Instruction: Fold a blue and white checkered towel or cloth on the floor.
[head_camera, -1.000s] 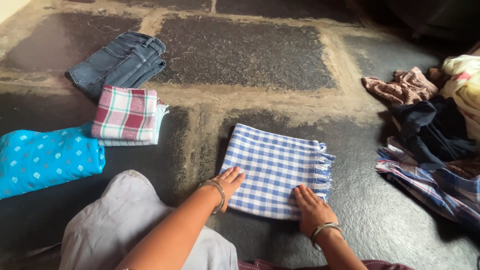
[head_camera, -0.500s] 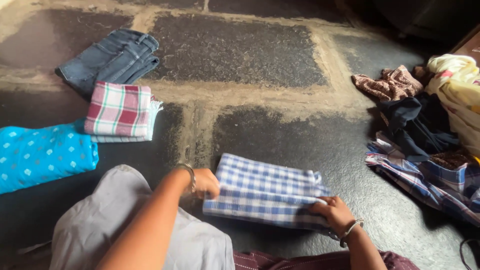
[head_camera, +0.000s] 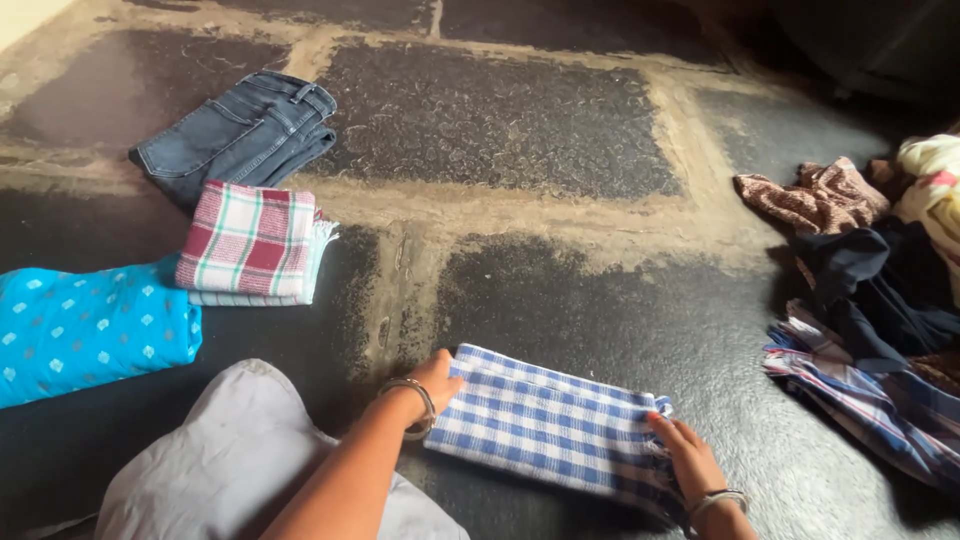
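A blue-and-white checked cloth (head_camera: 548, 428) lies on the dark stone floor (head_camera: 520, 130) in the lower middle of the frame, folded into a long narrow band that runs from the centre down toward the lower right. Its checks are small and even, crossed by paler white stripes, and a short fringe shows at its right end. The top layer sits flat, with the layers beneath showing along the near edge.

The left hand (head_camera: 432, 384), a metal bangle on its wrist, rests at the cloth's left end, fingers curled over the edge and gripping it. The right hand (head_camera: 685, 452), also wearing a bangle, lies on the right end by the fringe, fingers laid forward and pressing the fabric down; whether it pinches the edge cannot be told.

A pale grey-clad knee (head_camera: 215, 470) fills the lower left. On the left of the frame lie three folded pieces: dark jeans (head_camera: 240, 130) toward the upper left, a red, white and green checked cloth (head_camera: 250, 240) below them, and a bright blue dotted garment (head_camera: 85, 330) at the left edge. On the right edge sits a loose pile of unfolded clothes (head_camera: 870, 300), brown, dark navy, yellow and plaid.
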